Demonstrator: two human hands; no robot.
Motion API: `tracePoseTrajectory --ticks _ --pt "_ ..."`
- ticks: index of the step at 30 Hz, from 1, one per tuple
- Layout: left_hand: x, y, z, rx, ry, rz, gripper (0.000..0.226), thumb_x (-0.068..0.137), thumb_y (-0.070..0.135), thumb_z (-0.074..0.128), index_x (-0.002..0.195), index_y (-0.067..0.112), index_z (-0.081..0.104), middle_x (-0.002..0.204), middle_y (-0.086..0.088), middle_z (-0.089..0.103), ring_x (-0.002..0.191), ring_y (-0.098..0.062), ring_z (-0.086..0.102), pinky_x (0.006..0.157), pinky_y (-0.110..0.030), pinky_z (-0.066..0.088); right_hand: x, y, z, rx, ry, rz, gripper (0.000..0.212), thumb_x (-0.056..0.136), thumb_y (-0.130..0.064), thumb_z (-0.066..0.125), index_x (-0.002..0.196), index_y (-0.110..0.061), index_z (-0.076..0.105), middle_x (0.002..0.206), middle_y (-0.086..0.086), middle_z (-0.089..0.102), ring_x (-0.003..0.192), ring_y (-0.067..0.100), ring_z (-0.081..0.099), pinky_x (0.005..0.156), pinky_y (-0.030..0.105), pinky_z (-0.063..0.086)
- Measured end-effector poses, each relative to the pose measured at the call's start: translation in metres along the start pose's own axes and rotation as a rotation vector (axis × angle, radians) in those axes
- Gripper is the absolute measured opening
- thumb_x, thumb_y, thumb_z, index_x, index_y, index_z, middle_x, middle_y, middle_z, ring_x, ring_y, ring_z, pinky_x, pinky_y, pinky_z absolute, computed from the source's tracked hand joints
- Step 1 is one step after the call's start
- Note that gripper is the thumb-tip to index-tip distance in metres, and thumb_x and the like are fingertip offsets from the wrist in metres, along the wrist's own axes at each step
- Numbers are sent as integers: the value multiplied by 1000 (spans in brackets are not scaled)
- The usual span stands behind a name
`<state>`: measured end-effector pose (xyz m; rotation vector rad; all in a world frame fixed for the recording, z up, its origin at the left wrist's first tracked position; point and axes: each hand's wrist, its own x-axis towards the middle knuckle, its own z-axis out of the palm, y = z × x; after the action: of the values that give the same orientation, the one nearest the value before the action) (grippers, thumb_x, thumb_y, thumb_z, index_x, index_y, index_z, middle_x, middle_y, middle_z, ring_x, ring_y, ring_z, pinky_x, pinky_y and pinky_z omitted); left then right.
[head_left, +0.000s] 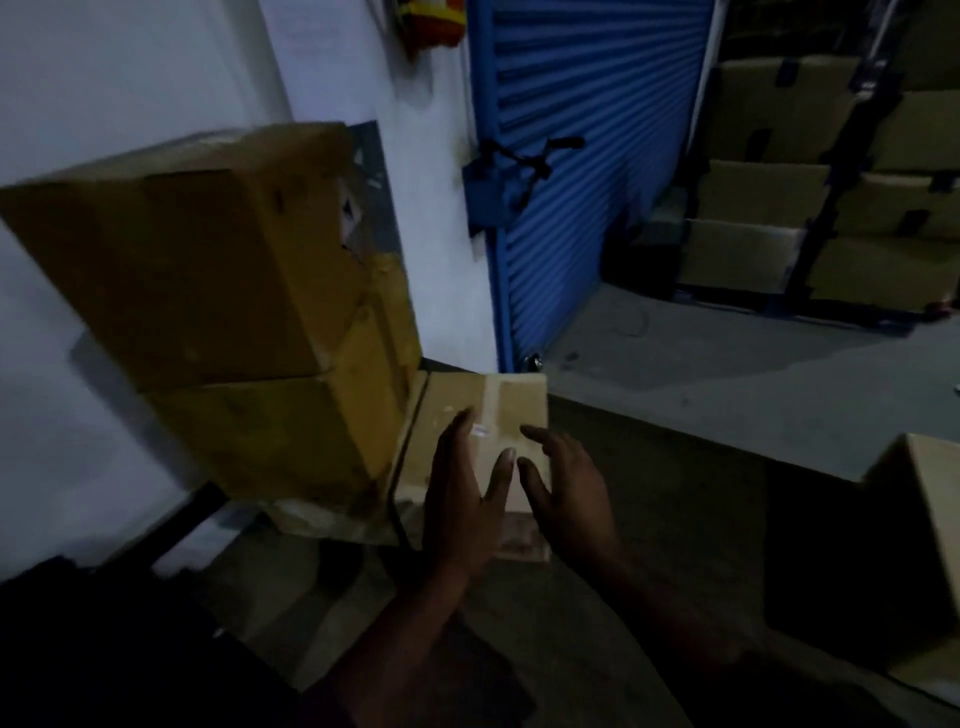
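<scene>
left hand (460, 499), right hand (566, 493): released, fingers straight over taped carton (519, 400) | sticker (479, 430): blurred, unreadable

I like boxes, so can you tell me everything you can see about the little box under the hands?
The little box is plain brown cardboard, shut, with a pale tape strip down the middle of its top. It sits low beside a stack of two bigger boxes at the white wall. The left hand and right hand spread over its near half, fingers straight; whether they touch it is too dim to tell.
</scene>
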<state>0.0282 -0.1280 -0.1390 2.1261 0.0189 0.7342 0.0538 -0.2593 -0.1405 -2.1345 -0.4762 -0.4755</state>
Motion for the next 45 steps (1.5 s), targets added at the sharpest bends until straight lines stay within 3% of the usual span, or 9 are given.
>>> tracePoseTrajectory --ticks 7,11,14,18,24,26,31,37,45 --pt "100 25 -133 -102 163 265 57 101 33 55 150 13 36 155 3 38 144 -6 33 115 -22 29 105 -137 47 229 200 -158 40 96 -24 58 135 -16 51 127 -6 54 116 8 53 95 10 39" --pt "137 31 -187 -169 257 303 60 99 36 56 151 11 35 155 -2 39 144 -7 33 117 -29 32 147 -194 67 346 221 -226 41 97 -28 57 136 -17 49 132 -6 54 119 7 53 99 31 48" --pt "162 29 -219 -137 338 278 65 97 49 51 152 22 32 157 3 36 144 -7 34 117 -36 36 173 -225 78 388 194 -255 49 97 -36 55 142 -22 42 138 -7 49 123 2 48 102 33 47" --pt "190 18 -263 -87 502 260 63 98 37 57 152 16 33 155 -4 38 135 4 38 104 -3 31 200 -254 89 403 186 -306 55 97 -44 51 147 -27 34 146 -4 41 133 11 40 107 43 42" --pt "242 -37 -328 4 670 3 68 96 38 61 153 15 30 157 -5 34 145 -17 32 115 -22 27 217 -272 102 353 139 -255 48 98 -44 49 143 -27 41 147 -12 39 134 6 33 113 34 31" --pt "251 -48 -335 -55 580 -164 65 97 51 54 151 19 35 154 -4 41 141 -21 39 110 -25 29 217 -272 104 473 102 -161 55 97 -48 48 146 -33 29 143 -30 31 132 0 33 109 24 30" --pt "256 -49 -334 -109 553 -266 76 88 78 39 123 15 64 123 -9 65 114 -29 59 103 -47 45 217 -268 110 616 -3 -27 70 89 -60 50 149 -35 23 148 -9 41 125 3 44 105 29 39" --pt "241 -4 -318 -85 618 -179 48 101 47 47 129 12 62 131 -11 63 122 -28 55 103 -36 39 209 -260 86 684 79 -24 67 89 -60 48 148 -40 24 143 -14 46 123 2 47 104 31 40" --pt "205 78 -258 -165 639 -23 49 98 54 45 124 17 63 114 6 62 103 -7 52 93 -26 39 173 -224 -4 655 298 -27 58 90 -62 44 140 -34 37 133 -12 52 118 0 51 94 24 43"
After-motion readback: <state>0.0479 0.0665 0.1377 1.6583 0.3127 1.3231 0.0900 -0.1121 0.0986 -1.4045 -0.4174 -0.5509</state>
